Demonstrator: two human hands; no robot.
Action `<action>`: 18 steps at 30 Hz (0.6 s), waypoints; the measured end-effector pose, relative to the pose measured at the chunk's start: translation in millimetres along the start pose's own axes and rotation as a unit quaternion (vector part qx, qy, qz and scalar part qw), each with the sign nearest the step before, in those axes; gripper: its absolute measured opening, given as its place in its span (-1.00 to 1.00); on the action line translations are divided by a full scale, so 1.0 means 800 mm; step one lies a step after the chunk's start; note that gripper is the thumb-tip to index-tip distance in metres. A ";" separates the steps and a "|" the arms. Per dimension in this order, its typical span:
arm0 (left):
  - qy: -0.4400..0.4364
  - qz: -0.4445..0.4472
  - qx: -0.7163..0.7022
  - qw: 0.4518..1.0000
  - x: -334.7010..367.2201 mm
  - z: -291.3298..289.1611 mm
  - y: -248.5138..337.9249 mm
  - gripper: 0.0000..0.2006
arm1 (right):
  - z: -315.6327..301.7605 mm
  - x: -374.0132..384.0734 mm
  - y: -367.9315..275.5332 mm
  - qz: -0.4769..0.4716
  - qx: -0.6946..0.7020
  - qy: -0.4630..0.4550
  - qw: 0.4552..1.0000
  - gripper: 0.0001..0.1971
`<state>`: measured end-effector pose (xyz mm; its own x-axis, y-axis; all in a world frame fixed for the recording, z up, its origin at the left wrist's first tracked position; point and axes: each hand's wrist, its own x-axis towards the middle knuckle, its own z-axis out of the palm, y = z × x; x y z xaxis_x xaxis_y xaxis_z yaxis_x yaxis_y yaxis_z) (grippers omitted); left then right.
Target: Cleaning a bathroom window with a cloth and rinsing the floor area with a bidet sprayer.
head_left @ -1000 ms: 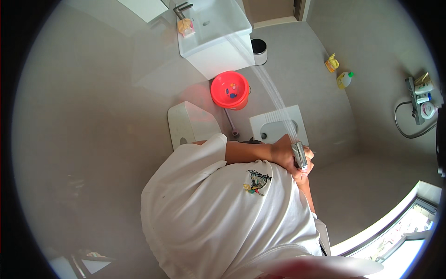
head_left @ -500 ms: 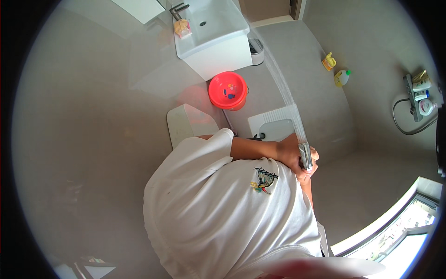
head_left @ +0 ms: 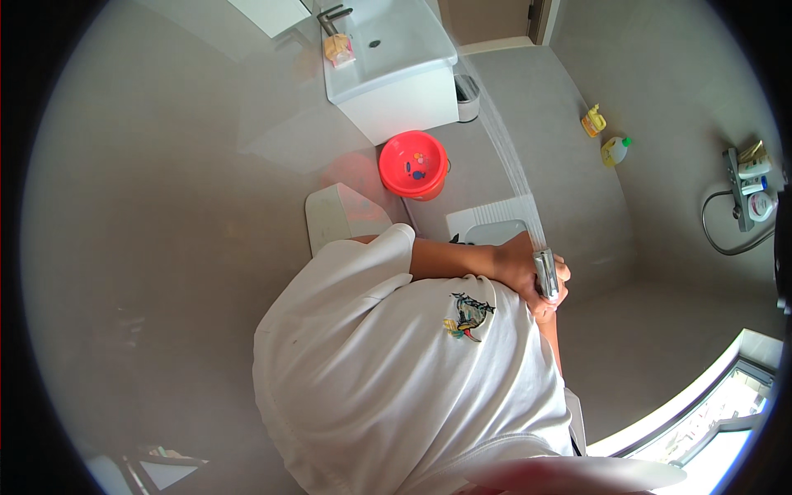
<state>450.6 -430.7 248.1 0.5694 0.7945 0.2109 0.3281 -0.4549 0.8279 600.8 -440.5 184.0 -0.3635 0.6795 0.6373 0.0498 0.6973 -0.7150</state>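
The left hand (head_left: 518, 262) and right hand (head_left: 551, 299) meet at about four o'clock from the middle of the view, both wrapped around a metal sprayer (head_left: 545, 274). The left hand's fingers are curled tight over the sprayer's handle; the right hand sits just under it, touching it, fingers folded against the same handle. A stream of water (head_left: 503, 136) runs from the sprayer toward twelve o'clock, across the grey floor (head_left: 561, 99) and up past the sink cabinet.

Just beside the hands, toward eleven o'clock, lies a white floor toilet pan (head_left: 483, 221), partly hidden by the left forearm. A red bucket (head_left: 413, 164) with small things in it stands further toward eleven o'clock, near the white sink (head_left: 392, 45), which sits at twelve o'clock with a tap (head_left: 332, 15) and a yellow cloth (head_left: 339, 49) on its rim. A small grey bin (head_left: 467, 86) stands just beside the sink cabinet. A white cistern (head_left: 338, 216) sits against the wall at nine o'clock from the pan.

Two yellow bottles (head_left: 605, 139) stand on the floor toward one o'clock, well apart from the hands. A shower fitting (head_left: 738, 194) with bottles hangs at three o'clock.
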 end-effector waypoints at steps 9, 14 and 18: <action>-0.060 -0.036 0.014 0.997 0.000 -0.012 0.004 -0.52 | 0.006 0.006 -0.007 -0.020 -0.008 0.045 0.999 -0.13; -0.057 0.000 0.028 0.998 0.009 -0.006 -0.002 -0.48 | -0.001 0.007 0.000 -0.014 -0.016 0.068 0.997 -0.13; -0.029 0.038 0.034 0.998 0.006 -0.002 -0.007 -0.47 | 0.002 -0.018 0.016 0.028 -0.030 0.032 0.999 -0.15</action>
<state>450.5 -423.8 245.1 0.6366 0.7330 0.2396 0.3311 -0.5404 0.7735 605.7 -441.8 165.1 -0.2979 0.7297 0.6154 0.1250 0.6690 -0.7327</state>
